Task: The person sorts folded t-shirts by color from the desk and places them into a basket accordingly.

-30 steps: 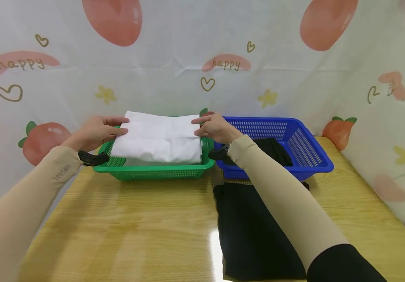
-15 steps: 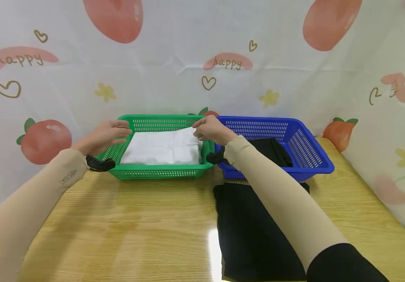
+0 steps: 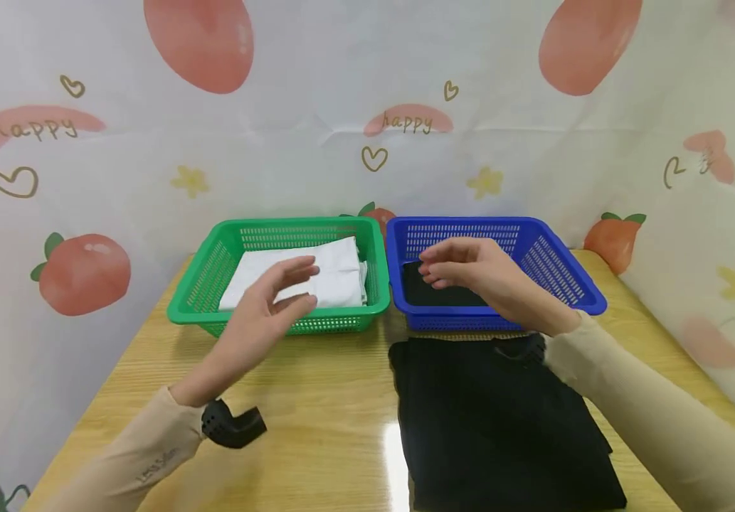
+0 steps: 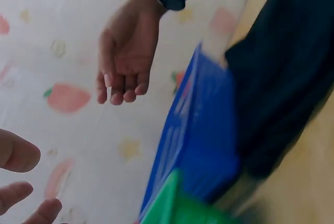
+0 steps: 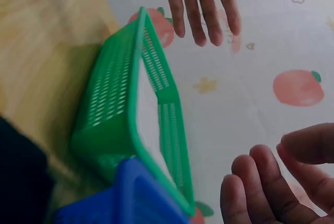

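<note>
Folded white cloth (image 3: 335, 264) lies inside the green plastic basket (image 3: 181, 311) on the left of the table. My left hand (image 3: 258, 316) is in the air in front of that basket, fingers relaxed and holding nothing. My right hand (image 3: 482, 274) hovers over the front of the blue basket (image 3: 572, 284), its fingers loosely bent with nothing in them. Black cloth (image 3: 434, 288) lies in the blue basket, partly covered by the right hand in the head view. Below it, a folded black garment (image 3: 501, 427) lies flat on the table, partly under the right wrist.
The two baskets stand side by side at the back of the wooden table (image 3: 316, 427), against a printed wall cloth (image 3: 303, 156). Another printed sheet rises along the right side. A black camera (image 3: 233, 424) is strapped to my left wrist.
The white cloth has come down into the green basket and both hands have let go of it. The left hand has pulled back toward me; the right has moved right, over the blue basket.
</note>
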A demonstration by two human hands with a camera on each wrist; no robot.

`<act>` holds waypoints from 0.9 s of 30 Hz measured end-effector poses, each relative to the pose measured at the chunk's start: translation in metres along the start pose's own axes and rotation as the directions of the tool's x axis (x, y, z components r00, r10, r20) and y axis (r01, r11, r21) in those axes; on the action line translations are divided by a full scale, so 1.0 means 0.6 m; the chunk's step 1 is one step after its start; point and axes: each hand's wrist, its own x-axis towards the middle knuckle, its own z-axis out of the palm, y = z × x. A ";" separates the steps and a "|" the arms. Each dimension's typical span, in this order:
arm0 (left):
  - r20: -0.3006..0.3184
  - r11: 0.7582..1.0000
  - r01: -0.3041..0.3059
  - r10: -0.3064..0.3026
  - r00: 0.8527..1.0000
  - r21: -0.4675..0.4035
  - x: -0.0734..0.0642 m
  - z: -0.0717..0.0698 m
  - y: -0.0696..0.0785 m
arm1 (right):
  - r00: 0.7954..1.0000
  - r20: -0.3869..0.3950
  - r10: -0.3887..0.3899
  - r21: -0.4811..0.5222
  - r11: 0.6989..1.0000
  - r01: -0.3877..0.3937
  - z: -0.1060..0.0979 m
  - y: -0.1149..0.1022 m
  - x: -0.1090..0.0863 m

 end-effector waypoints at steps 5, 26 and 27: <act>0.098 0.997 0.010 -0.002 0.995 -0.076 -0.031 0.057 -0.006 | 1.000 -0.013 -0.004 -0.074 0.997 0.003 -0.052 0.038 -0.094; 0.402 0.942 0.335 -0.307 0.863 0.000 -0.055 0.198 -0.078 | 0.994 0.082 0.070 -0.112 0.992 -0.060 -0.217 0.229 -0.266; 0.400 0.937 0.348 -0.317 0.860 -0.005 -0.056 0.200 -0.080 | 0.993 0.102 0.064 -0.103 0.993 -0.053 -0.222 0.234 -0.269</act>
